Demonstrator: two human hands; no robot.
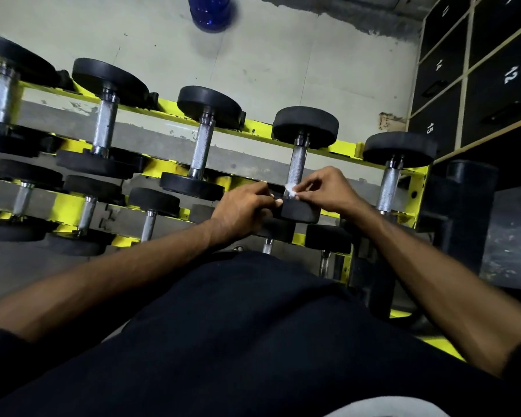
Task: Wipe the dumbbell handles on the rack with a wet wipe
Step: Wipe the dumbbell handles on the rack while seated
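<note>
A yellow rack [340,148] holds several black dumbbells with knurled steel handles. My right hand [328,191] pinches a small white wet wipe [291,189] at the near end of one dumbbell handle [297,165], fourth from the left on the top row. My left hand [244,207] is just left of it, fingers curled against the near black head [301,212] of that dumbbell; whether it grips anything is hidden.
Other dumbbell handles [202,149] [388,189] flank the one being touched, and a lower row [148,224] sits nearer me. Black numbered lockers [494,85] stand at the right. A blue bottle [211,10] stands on the floor beyond the rack.
</note>
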